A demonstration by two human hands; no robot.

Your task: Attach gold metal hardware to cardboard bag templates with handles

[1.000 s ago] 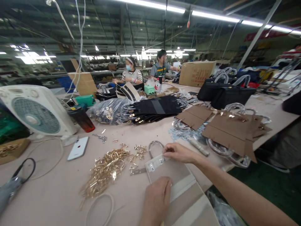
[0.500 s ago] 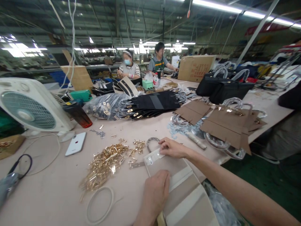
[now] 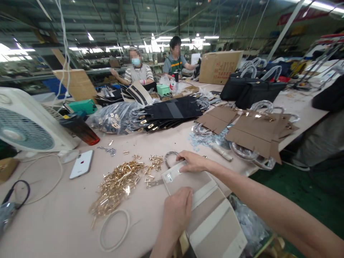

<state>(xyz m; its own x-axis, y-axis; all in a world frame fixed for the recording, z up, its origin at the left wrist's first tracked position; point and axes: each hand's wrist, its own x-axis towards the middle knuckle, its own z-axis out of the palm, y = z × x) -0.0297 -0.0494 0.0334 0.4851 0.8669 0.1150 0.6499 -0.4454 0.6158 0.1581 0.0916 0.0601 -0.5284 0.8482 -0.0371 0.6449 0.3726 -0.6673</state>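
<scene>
The counter (image 3: 67, 225) spans the foreground and carries your work. On it lies the beige bag panel (image 3: 206, 211), its long axis slanting from the handle end, far and to the left, back toward your body and rightward. Your right hand (image 3: 180, 163) is nearer that far end and touches it, so most of the panel extends toward you from there; your left hand (image 3: 178, 206) rests at the left long edge, with the panel chiefly to its right. The heap of gold-coloured fittings (image 3: 118, 184) lies left of both hands. Your left hand is curled, its fingertips hidden; whether it grips anything, you cannot tell. Your right hand is bent, thumb slightly apart from the fingers; a firm pinch cannot be confirmed. Smaller still, the ring of pale tape (image 3: 101, 234) lies left of your left hand, and the curved handle (image 3: 167, 157) arches just beyond the panel's far edge.
</scene>
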